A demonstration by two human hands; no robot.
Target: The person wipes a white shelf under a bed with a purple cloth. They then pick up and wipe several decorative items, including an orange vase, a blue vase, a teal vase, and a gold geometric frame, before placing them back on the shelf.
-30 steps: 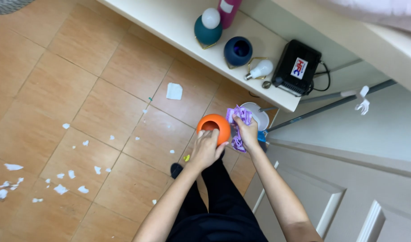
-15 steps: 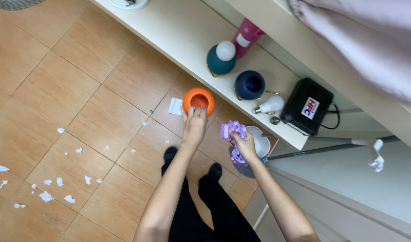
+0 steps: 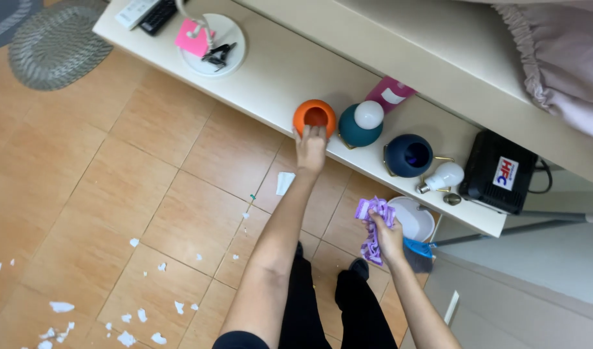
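- Since half a second ago, the orange vase (image 3: 314, 117) has gone from mid-air onto the white shelf (image 3: 270, 71), left of the teal vase (image 3: 360, 128).
- Left hand (image 3: 310, 148): fingers closed on the orange vase's near side.
- Right hand (image 3: 388, 234): fingers clamped on one purple cloth (image 3: 372, 227), low beside the white bowl (image 3: 412, 218).
- Count: three round vases, including a navy vase (image 3: 407, 156); two light bulbs, one lying loose (image 3: 442, 176).

On the shelf (image 3: 270, 71) I note a teal vase (image 3: 356, 131) topped by a white ball, a navy vase (image 3: 407, 156), a loose light bulb (image 3: 442, 176) and a black box (image 3: 500, 181). Torn paper scraps (image 3: 57, 306) litter the tiled floor (image 3: 83, 194).
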